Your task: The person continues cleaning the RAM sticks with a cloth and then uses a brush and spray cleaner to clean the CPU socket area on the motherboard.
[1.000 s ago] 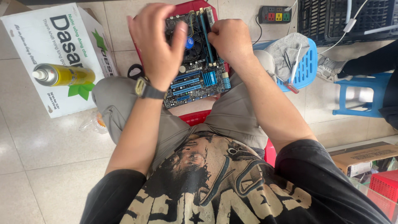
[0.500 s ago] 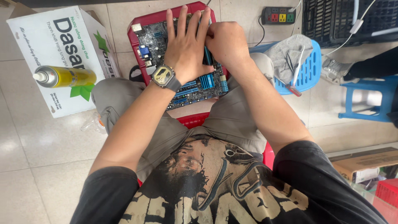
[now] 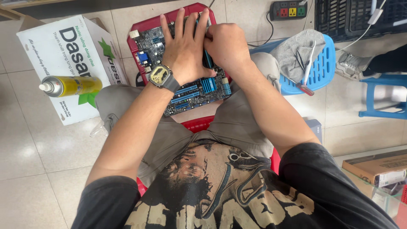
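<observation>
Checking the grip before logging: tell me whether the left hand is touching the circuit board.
Touching. The head view shows the left hand lying flat, fingers spread, directly on the circuit board with no gap.

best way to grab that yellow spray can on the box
Grip the yellow spray can around the middle of its body, coming from above. It lies on its side on the white box, nozzle pointing left, so the round body is exposed and clear of both hands.

spray can (image 3: 70, 86) and box (image 3: 63, 51) crowding left
</observation>
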